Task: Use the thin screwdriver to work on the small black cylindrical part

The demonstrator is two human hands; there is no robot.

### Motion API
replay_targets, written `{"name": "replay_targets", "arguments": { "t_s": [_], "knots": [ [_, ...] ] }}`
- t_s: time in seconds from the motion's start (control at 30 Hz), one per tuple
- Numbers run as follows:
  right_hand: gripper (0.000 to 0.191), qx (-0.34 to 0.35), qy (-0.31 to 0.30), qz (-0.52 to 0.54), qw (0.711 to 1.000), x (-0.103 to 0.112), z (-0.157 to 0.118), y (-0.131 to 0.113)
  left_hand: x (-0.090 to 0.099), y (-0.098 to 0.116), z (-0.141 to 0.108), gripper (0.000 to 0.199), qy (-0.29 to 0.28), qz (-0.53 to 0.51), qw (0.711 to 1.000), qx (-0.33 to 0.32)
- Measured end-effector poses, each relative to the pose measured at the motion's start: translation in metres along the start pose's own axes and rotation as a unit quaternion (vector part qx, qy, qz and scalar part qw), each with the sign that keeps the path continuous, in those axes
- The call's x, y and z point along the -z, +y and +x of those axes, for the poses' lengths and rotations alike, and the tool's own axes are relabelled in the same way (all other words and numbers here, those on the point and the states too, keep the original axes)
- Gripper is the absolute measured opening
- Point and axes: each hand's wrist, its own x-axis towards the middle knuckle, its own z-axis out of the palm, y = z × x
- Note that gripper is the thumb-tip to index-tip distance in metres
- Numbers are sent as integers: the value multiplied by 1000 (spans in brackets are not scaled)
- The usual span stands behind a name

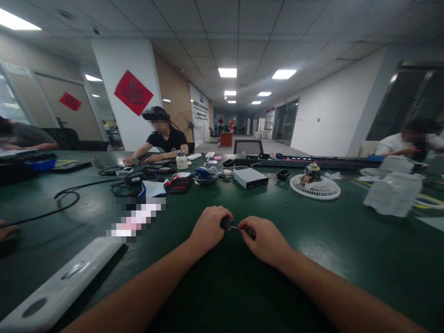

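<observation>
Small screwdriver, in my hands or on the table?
In your hands: your left hand grips the small screwdriver by its black handle, shaft reaching your right hand.

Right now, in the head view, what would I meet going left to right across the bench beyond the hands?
Blue tray → metal bowl → grey metal box → round white fan guard → white wrapped bundle

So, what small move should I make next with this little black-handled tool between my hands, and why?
I would probably pause and turn the small black piece toward the light to check the join. Your right hand pinches that piece, your left hand grips the black handle, and the thin metal shaft between them looks very fine, so the join cannot be seen clearly from here.
</observation>
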Motion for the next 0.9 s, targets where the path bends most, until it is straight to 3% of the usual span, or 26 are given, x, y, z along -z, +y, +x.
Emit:
{"name": "replay_targets", "arguments": {
  "t_s": [0.23,0.43,0.6,0.73,0.9],
  "knots": [
    [21,-38,-7,-25,999,2,3,6,-2,1,0,30,-1,3,999,-32],
    [18,-15,-32,-14,999,2,1,3,-1,2,0,33,-17,20,999,-25],
    [17,-69,-41,-36,996,4,1,9,-1,-1,-1,33,7,13,999,35],
    [28,-89,-38,-20,995,2,5,13,-2,-2,0,31,5,-18,996,86],
    [15,-89,-54,31,994,-4,8,15,-3,-1,-1,37,-4,-25,995,101]
  ]
}}
